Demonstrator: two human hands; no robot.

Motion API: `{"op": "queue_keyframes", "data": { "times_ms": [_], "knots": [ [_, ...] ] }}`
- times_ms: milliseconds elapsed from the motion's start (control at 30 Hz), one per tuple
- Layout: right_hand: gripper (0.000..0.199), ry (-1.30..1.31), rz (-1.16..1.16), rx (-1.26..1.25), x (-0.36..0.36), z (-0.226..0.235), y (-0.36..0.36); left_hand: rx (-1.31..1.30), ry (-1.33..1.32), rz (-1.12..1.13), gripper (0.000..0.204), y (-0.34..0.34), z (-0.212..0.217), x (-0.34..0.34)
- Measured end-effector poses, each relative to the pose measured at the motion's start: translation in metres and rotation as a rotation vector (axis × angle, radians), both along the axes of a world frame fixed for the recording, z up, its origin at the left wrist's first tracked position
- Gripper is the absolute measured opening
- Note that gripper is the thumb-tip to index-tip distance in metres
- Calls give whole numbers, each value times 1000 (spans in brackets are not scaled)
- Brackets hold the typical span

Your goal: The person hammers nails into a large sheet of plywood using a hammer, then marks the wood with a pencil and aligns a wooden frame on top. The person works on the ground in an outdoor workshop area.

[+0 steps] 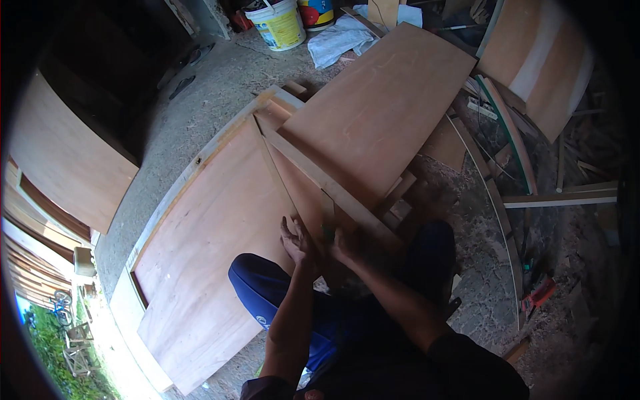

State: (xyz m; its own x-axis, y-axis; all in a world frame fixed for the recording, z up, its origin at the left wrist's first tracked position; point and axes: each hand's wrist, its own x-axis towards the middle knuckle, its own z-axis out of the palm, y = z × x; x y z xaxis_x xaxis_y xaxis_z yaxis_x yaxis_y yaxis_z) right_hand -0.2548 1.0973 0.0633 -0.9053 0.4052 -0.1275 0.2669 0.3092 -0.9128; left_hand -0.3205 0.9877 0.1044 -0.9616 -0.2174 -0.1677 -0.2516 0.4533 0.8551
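A thin wooden strip (277, 170) runs at a slant from the upper corner of a wooden frame down toward my hands. My left hand (295, 241) lies beside the strip's near end, its fingers apart over a large plywood panel (213, 220). Just right of it, my right hand (345, 247) is closed round the dark handle of a flat-bladed tool (327, 205). Its blade points away from me, between the strip and a thicker frame beam (327, 180); its exact kind is not plain. My knees flank the work.
A second plywood sheet (387, 100) lies across the frame at upper right. Curved wood strips (490, 190), a red-handled tool (541, 291) and offcuts lie on the right. Buckets (277, 27) and a white cloth (339, 41) stand at the back. Another panel (67, 150) leans at left.
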Motion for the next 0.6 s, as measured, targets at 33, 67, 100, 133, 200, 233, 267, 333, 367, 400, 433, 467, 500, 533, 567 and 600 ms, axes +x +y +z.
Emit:
{"op": "queue_keyframes", "data": {
  "times_ms": [33,67,100,133,200,233,267,333,367,400,433,467,500,533,567,600],
  "knots": [
    [36,146,-147,-357,3,-3,-17,-57,73,-98,56,2,-7,4],
    [32,152,-165,-364,7,-6,-17,-110,148,-199,58,4,-16,8],
    [28,154,-174,-386,12,-9,-24,-175,220,-287,59,1,-24,12],
    [27,7,-50,-64,19,-11,-23,-235,278,-354,59,-1,-33,11],
    [27,-111,128,272,31,-13,-14,-352,394,-489,60,-4,-47,7],
    [28,-90,170,289,39,-13,-1,-298,308,-540,61,4,-41,10],
    [28,-69,212,306,46,-12,12,-245,220,-591,63,12,-34,13],
    [30,-53,-103,208,53,37,16,-292,136,-603,68,-1,-37,12],
    [31,65,-285,320,60,22,35,-346,146,-604,71,4,-48,16],
    [32,180,-462,436,72,3,51,-401,155,-603,75,8,-56,20],
    [32,31,-593,238,84,-8,62,-408,102,-605,79,15,-57,23],
    [31,-110,-723,37,94,-17,72,-414,55,-606,84,27,-52,22],
    [31,-235,-839,-178,96,-18,74,-431,21,-595,89,30,-49,19],
    [30,-334,-730,-146,98,-18,73,-477,73,-615,91,28,-52,20],
    [30,-431,-617,-114,100,-19,72,-522,124,-633,94,25,-58,21],
    [29,-530,-504,-86,102,-17,70,-570,171,-656,96,24,-56,24]
  ]
}}
